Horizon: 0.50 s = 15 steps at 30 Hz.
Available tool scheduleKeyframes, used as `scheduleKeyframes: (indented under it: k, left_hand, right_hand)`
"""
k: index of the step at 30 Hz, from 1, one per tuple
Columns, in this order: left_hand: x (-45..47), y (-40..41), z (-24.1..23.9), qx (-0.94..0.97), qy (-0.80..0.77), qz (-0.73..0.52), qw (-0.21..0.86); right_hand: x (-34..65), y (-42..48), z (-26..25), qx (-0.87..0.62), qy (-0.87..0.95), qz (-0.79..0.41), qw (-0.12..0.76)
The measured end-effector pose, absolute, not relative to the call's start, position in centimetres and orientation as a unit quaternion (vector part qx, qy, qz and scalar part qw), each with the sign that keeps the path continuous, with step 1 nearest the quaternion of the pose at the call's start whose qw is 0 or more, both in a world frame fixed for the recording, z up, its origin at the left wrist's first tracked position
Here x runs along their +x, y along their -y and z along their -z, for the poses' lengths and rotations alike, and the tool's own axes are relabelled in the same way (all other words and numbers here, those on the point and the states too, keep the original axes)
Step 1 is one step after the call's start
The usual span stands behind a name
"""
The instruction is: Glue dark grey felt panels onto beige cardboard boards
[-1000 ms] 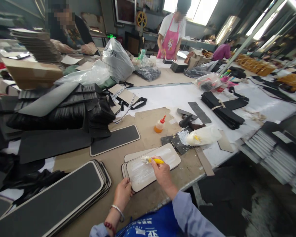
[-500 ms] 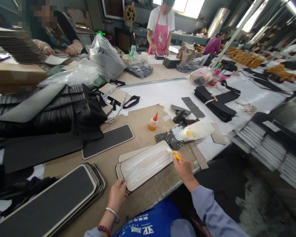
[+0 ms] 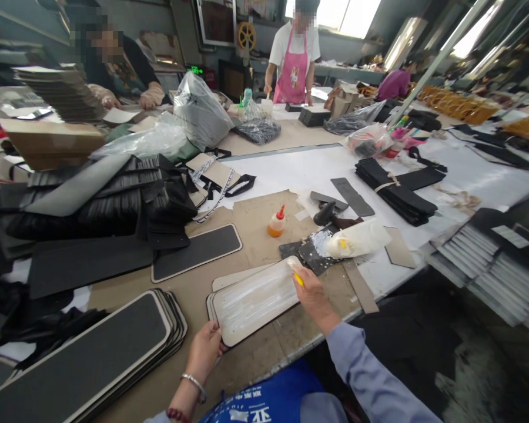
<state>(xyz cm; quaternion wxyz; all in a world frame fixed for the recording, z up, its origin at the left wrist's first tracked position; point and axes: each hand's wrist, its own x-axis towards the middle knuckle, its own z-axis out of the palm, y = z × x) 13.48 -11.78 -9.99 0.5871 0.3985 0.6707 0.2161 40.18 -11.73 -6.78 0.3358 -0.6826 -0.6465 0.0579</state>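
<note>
Glue already streaked the pale board [image 3: 255,299] that lay on the brown work table [image 3: 255,226] just before the person. Their right hand [image 3: 312,296] was closed around a yellow-handled brush [image 3: 296,276], its tip at the board's far right end. Their left hand [image 3: 203,351] curled its fingers over the board's near left corner, pinning it. Doing this coat well likely called for long, even strokes out to every edge, with that corner kept firmly pressed. An orange glue bottle [image 3: 275,222] stood apart, farther up the table.
</note>
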Motion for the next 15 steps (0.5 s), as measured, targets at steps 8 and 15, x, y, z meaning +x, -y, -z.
scheduleKeyframes:
  k: [8,15]
  left_hand:
    - [13.4,11.8,10.5,0.422,-0.675,-0.206,0.569]
    - [13.6,11.5,9.0,0.416,-0.691,-0.199,0.556]
  right_hand:
    - [32.4,14.0,5.6,-0.543,0.731,-0.224,0.349]
    - [38.6,16.3,5.4,-0.629,0.652,-0.143,0.399]
